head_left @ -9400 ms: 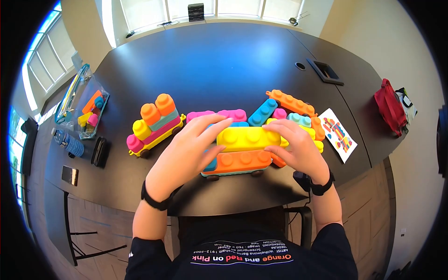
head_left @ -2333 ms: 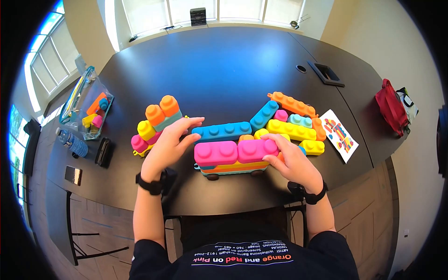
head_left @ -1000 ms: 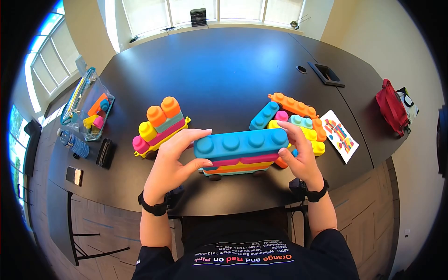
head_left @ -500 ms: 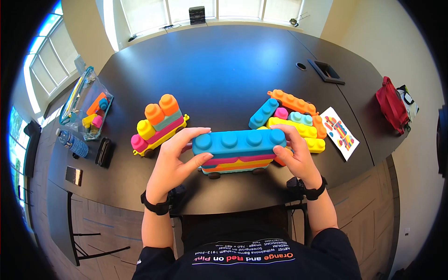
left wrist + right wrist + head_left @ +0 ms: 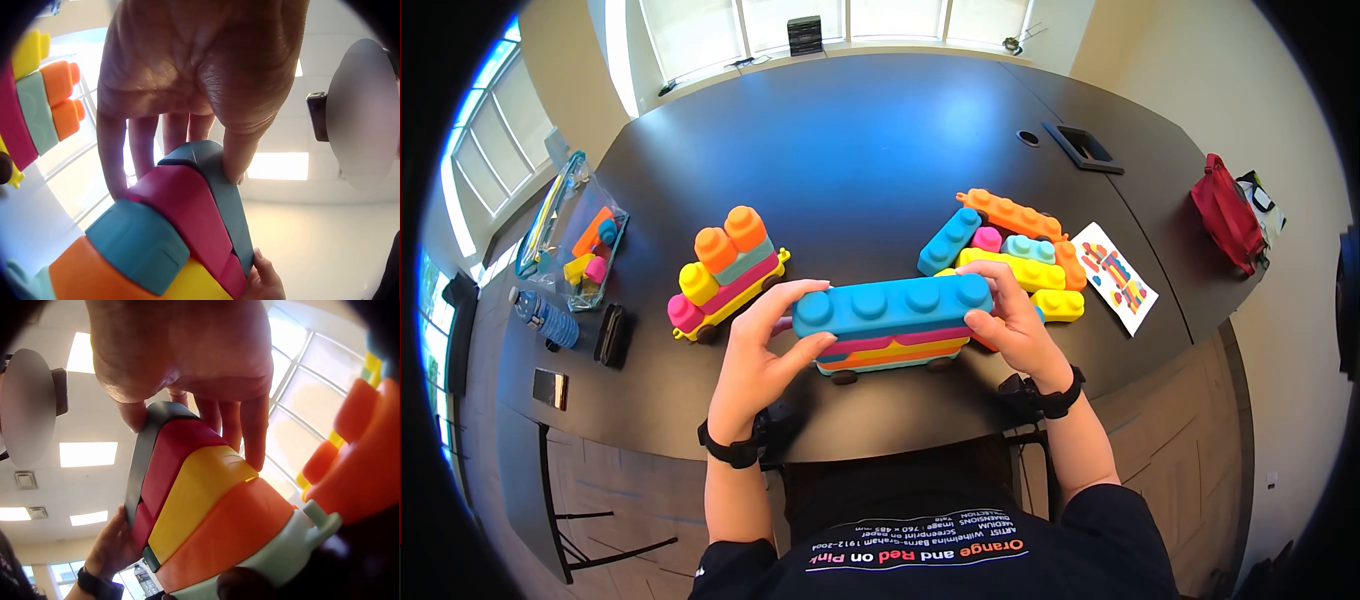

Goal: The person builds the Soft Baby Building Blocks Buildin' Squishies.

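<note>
A long blue building block (image 5: 905, 313) lies across the top of a stacked toy wagon with dark wheels. My left hand (image 5: 750, 365) pinches its left end, fingers behind and thumb in front. At the other end, my right hand (image 5: 1025, 340) pinches it the same way. Beneath it come pink blocks (image 5: 181, 203), then a small blue block (image 5: 137, 244) and a yellow block (image 5: 194, 494). Lower still are an orange block (image 5: 231, 519) and the pale teal wheeled base (image 5: 265, 556). In the right wrist view, fingertips reach down to the yellow layer.
Left of the wagon stands another built car (image 5: 745, 285). Loose blocks, including a yellow block (image 5: 1012, 270), and an orange wheeled base (image 5: 1015, 215) lie right, beside a picture sheet (image 5: 1115, 278). Farther left are a bag of blocks (image 5: 575, 240), water bottle (image 5: 545, 318) and black case (image 5: 610, 335).
A yellow block, then two pink blocks, were added to the wagon. The long blue block came from behind it onto the top. Over the last second both hands have held it there; the view shifted slightly.
</note>
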Tool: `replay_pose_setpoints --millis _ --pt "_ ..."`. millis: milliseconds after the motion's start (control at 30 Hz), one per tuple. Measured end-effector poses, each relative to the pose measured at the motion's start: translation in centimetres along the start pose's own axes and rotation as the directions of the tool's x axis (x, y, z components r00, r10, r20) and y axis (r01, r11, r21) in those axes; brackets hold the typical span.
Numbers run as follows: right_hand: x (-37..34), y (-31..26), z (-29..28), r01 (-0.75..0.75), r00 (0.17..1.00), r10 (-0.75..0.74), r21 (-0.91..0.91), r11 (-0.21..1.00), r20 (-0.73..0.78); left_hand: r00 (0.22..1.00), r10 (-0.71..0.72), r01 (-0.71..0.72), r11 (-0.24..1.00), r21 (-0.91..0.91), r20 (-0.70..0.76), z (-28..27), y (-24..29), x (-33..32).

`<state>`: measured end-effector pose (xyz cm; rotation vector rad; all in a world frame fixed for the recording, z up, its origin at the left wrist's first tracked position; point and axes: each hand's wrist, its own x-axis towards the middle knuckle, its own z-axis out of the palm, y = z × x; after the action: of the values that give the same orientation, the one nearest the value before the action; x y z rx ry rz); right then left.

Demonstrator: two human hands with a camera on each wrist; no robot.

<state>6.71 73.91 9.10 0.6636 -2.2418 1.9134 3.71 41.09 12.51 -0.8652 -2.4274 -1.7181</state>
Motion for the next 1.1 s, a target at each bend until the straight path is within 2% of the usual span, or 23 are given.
replay_pose_setpoints --millis 333,400,433,500,533,667,733,767,833,900,933,967,1067,1100 --pt "0.0 0.1 -0.3 0.025 1.000 -0.025 -0.052 0.998 -0.003 0.997 0.058 -0.056 0.997 0.047 -0.054 0.2 -0.5 0.0" --pt "0.0 0.0 -1.0 0.119 0.993 -0.118 -0.301 0.946 0.020 0.996 0.067 -0.063 0.996 0.068 -0.052 0.2 -0.3 0.0" --pt "0.0 0.1 -1.4 0.122 0.992 -0.120 -0.298 0.947 0.023 0.996 0.066 -0.062 0.996 0.071 -0.056 0.2 -0.2 0.0" --pt "0.0 0.4 -2.2 0.125 0.979 -0.143 -0.124 0.984 -0.143 0.996 0.067 -0.063 0.996 0.068 -0.055 0.2 -0.1 -0.1" --pt "-0.2 -0.2 -2.4 0.124 0.967 -0.146 -0.114 0.986 -0.210 0.996 0.065 -0.061 0.996 0.068 -0.057 0.2 -0.1 -0.1" --pt "-0.3 -1.3 -2.8 0.086 0.976 -0.117 -0.167 0.982 -0.185 0.997 0.066 -0.063 0.996 0.065 -0.051 0.2 -0.3 -0.1" --pt "-0.3 -2.0 -1.6 0.152 0.981 -0.173 -0.206 0.967 -0.089 0.997 0.059 -0.056 0.997 0.060 -0.045 0.2 -0.2 -0.1" --pt "-0.2 -2.0 -1.3 0.152 0.981 -0.173 -0.206 0.967 -0.089 0.999 0.048 -0.047 0.997 0.057 -0.018 0.0 0.0 0.0" --pt "-0.1 -2.1 -1.1 0.164 0.985 -0.175 -0.316 0.934 -0.006 0.999 0.038 -0.039 0.998 0.054 0.008 -0.6 0.4 0.4" --pt "0.0 -1.8 -1.4 0.172 0.982 -0.190 -0.351 0.920 -0.016 0.974 -0.028 0.057 0.990 -0.126 0.225 -2.0 0.4 1.6" --pt "-0.1 -1.7 -1.5 0.138 0.987 -0.156 -0.312 0.940 -0.032 0.939 0.021 0.047 0.981 -0.187 0.343 -2.9 -1.8 3.1" --pt "-0.1 -1.7 -1.5 0.104 0.992 -0.121 -0.272 0.957 -0.045 0.906 -0.007 0.141 0.948 -0.287 0.423 -3.7 -2.6 4.5" --pt "-0.3 -1.4 -1.5 0.091 0.993 -0.106 -0.247 0.965 -0.048 0.882 -0.058 0.174 0.962 -0.210 0.468 -2.3 -3.5 9.2" --pt "-0.3 -1.3 -1.5 0.093 0.993 -0.107 -0.247 0.964 -0.046 0.859 -0.087 0.135 0.989 -0.058 0.504 -1.0 -3.7 10.5"
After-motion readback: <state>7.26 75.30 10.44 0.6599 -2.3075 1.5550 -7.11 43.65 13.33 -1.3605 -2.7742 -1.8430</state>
